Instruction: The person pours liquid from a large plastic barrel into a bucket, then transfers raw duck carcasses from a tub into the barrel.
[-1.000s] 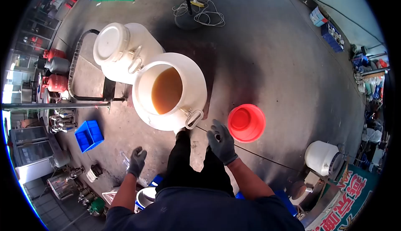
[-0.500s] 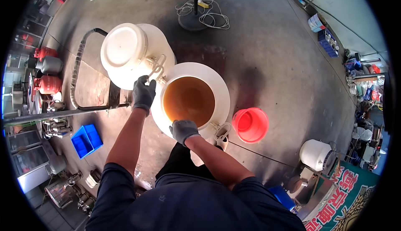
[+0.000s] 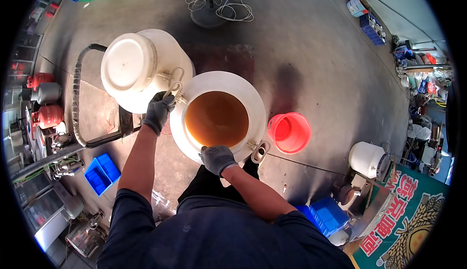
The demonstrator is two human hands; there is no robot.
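A white drum (image 3: 254, 94) stands open in front of me, holding a brown-orange liquid (image 3: 217, 118). My right hand (image 3: 217, 160), in a grey glove, is closed on the drum's near rim. My left hand (image 3: 159, 112), gloved too, has its fingers bent around the light handle (image 3: 176, 90) at the drum's left side. Behind and to the left is a second white drum (image 3: 127, 64) with its lid on. To the right of the open drum, a red bucket (image 3: 289, 133) sits on the floor.
A black-wrapped cart handle (image 3: 78, 94) curves at the left, near a blue bin (image 3: 102, 173) and red gas cylinders (image 3: 47, 116). A stand base with coiled cable (image 3: 233, 10) lies ahead. At the right are a white barrel (image 3: 367, 159) and blue crates (image 3: 329, 215).
Both hands have come from beside my body to the open drum, the left at its handle and the right on its rim. The drum opening now faces more upward.
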